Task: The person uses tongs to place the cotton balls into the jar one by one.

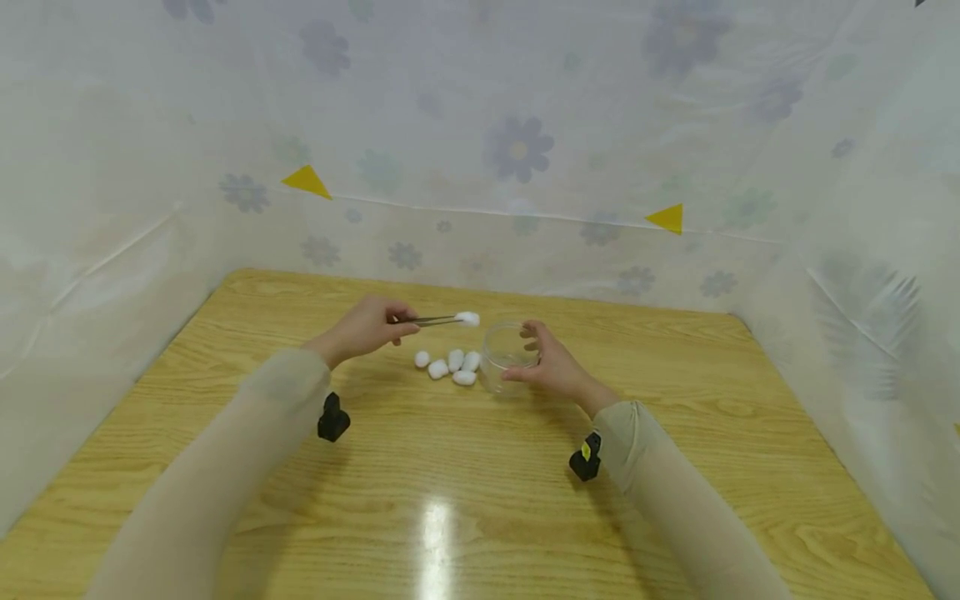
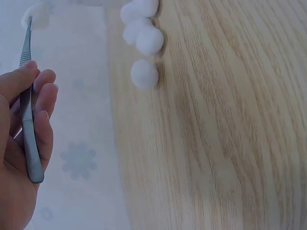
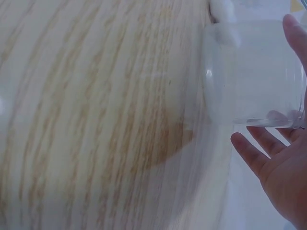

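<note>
In my left hand (image 1: 366, 327) I grip metal tweezers (image 2: 29, 129), thumb on one side and curled fingers on the other. Their tips pinch a white cotton ball (image 1: 468, 318), raised above the table just left of a clear round jar (image 1: 497, 354). My right hand (image 1: 557, 367) holds the jar from its right side, with the thumb on the near side and fingers on the far side. Through its see-through wall no contents can be made out. Several more cotton balls (image 1: 438, 369) lie in a loose cluster at the jar's left.
The wooden table (image 1: 405, 467) ends at a pale, flower-printed sheet (image 1: 450, 125) behind and at both sides. Two yellow triangles (image 1: 307, 181) mark the back sheet. Black devices (image 1: 333, 418) sit under both wrists. A light glare shows on the near tabletop.
</note>
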{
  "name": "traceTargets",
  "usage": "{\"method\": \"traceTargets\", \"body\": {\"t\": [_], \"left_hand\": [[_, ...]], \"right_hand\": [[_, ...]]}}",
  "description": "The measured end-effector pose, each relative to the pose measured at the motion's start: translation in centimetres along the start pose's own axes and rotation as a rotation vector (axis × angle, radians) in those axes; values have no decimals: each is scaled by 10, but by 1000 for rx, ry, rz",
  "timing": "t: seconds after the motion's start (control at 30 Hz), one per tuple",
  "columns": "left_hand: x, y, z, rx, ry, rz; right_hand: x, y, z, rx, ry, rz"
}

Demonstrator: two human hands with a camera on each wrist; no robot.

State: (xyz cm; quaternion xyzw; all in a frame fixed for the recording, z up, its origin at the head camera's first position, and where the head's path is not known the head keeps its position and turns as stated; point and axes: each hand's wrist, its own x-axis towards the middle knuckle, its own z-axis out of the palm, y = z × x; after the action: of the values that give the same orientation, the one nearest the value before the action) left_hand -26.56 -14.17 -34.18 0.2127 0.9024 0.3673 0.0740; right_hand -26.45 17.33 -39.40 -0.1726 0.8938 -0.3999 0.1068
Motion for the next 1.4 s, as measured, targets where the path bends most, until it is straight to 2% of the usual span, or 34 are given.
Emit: {"method": "traceTargets", "body": {"t": [0.5, 0.8, 1.23, 1.33, 1.4], "left_hand": [[13, 9, 8, 42, 1, 49], [18, 16, 11, 27, -20, 42], [28, 22, 19, 11, -54, 64], [30, 23, 21, 17, -58, 68], [31, 24, 22, 25, -61, 74]], "right_hand": [[1, 1, -3, 22, -23, -16], [2, 2, -2, 18, -16, -13], [2, 2, -1, 24, -27, 1], [1, 0, -2, 35, -38, 9], [-4, -10, -5, 38, -47, 8]]}}
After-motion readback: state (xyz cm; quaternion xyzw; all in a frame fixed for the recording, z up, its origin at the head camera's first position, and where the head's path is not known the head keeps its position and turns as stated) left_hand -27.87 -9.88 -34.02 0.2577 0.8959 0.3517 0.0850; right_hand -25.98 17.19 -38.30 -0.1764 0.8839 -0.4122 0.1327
